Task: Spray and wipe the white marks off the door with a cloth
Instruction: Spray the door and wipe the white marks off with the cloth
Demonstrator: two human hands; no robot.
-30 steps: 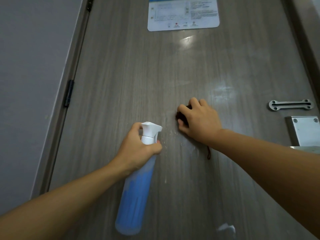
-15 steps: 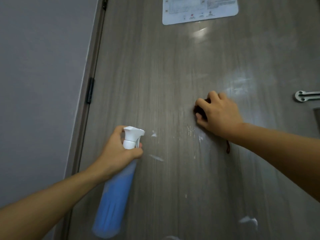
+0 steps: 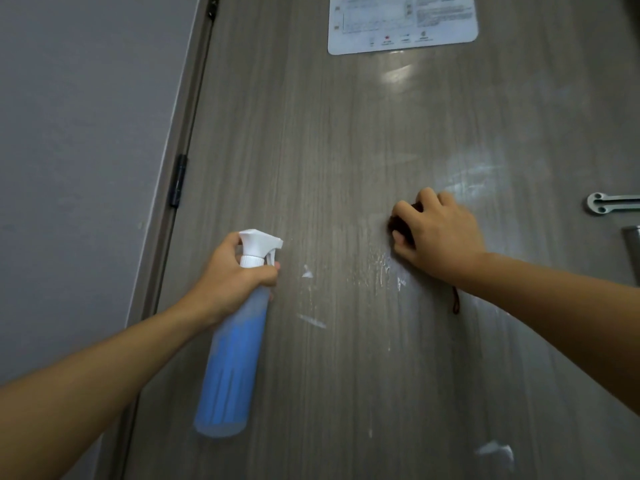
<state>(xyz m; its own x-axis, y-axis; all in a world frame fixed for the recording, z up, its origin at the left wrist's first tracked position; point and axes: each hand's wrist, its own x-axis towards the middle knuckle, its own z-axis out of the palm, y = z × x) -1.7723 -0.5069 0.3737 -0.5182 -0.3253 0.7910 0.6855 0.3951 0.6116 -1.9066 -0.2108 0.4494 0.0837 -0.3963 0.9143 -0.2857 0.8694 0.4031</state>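
Note:
The grey wood-grain door (image 3: 346, 150) fills the view. My right hand (image 3: 440, 237) presses a dark cloth (image 3: 401, 225) against it, fingers curled round the cloth, most of which is hidden; a dark loop (image 3: 456, 301) hangs below the wrist. My left hand (image 3: 232, 275) grips the neck of a blue spray bottle (image 3: 232, 358) with a white trigger head, held in front of the door's left part. White marks lie between the hands: a smeared patch (image 3: 384, 268), a small fleck (image 3: 306, 271), a streak (image 3: 311, 320). Another white blotch (image 3: 495, 450) sits low on the right.
A white notice (image 3: 401, 26) is stuck at the top of the door. The door frame with a black hinge (image 3: 178, 181) runs down the left, beside a grey wall (image 3: 76, 150). A metal latch plate (image 3: 613, 202) and the lock plate (image 3: 632, 247) are at the right edge.
The view has shifted, so the door and hands sit further right than a second ago. My right hand with the cloth has stayed on the smeared patch. My left hand keeps its hold on the bottle.

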